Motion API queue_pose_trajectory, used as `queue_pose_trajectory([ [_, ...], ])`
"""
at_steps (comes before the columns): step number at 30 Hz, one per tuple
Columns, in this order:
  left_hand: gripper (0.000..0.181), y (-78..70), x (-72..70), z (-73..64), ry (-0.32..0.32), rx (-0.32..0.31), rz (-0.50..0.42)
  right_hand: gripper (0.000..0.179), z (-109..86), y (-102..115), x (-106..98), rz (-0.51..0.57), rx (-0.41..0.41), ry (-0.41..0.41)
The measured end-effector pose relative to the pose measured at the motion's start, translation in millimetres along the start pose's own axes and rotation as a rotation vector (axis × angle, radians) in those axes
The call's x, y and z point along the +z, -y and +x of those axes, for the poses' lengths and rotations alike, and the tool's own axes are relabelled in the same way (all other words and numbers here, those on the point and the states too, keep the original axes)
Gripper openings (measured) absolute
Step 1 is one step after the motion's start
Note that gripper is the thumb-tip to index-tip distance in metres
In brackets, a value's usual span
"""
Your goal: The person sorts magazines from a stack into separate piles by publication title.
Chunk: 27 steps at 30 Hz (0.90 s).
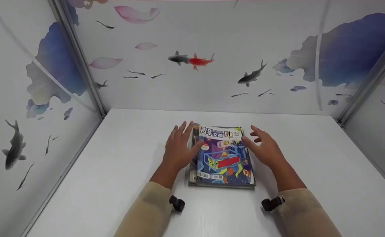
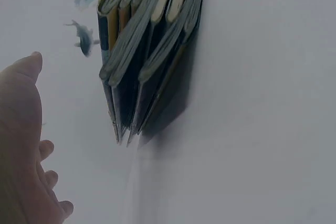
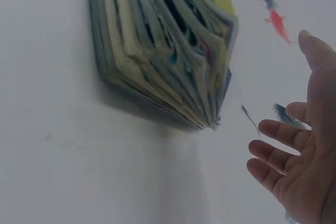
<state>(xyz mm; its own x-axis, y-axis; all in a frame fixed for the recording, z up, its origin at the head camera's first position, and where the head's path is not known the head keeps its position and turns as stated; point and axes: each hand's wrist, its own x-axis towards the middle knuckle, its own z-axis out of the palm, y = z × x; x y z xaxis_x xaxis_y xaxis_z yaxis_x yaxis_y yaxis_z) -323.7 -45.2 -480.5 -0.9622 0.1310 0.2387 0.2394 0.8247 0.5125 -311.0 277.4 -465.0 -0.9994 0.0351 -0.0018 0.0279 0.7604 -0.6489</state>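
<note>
A stack of magazines (image 1: 225, 161) lies on the white table, its top cover purple and blue with a red-and-blue drawing and Chinese lettering. My left hand (image 1: 178, 148) is at the stack's left side, fingers extended and thumb overlapping the cover's edge in the head view. On the other side, my right hand (image 1: 267, 148) has its fingers spread and slightly bent, its thumb tip near the top right of the cover. Both wrist views show the stack's layered edges, with folded spines (image 2: 126, 51) in the left one and page edges (image 3: 168, 51) in the right. Neither hand grips anything.
The white tabletop (image 1: 130, 144) extends around the stack. Upright panels (image 1: 212, 89) printed with fish and petals enclose the back and sides, joined by metal corner posts (image 1: 80, 59). A small black camera (image 1: 177, 204) sits at the left cuff, another (image 1: 272, 204) at the right.
</note>
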Motion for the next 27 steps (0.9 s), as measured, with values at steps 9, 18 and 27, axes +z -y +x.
queue_pose_trajectory([
  [9, 0.083, 3.7, -1.7, -4.9, 0.082, -0.101, -0.283, 0.097, 1.3, -4, 11, 0.091, 0.037, 0.046],
  [18, 0.073, 0.5, 3.4, -3.2, 0.218, -0.264, -0.53, 0.092, 4.9, -4, 11, 0.212, 0.153, 0.053],
  [27, 0.051, 5.0, 10.0, -3.2, 0.246, -0.318, -0.563, 0.074, 6.4, -19, 16, 0.328, 0.252, 0.071],
])
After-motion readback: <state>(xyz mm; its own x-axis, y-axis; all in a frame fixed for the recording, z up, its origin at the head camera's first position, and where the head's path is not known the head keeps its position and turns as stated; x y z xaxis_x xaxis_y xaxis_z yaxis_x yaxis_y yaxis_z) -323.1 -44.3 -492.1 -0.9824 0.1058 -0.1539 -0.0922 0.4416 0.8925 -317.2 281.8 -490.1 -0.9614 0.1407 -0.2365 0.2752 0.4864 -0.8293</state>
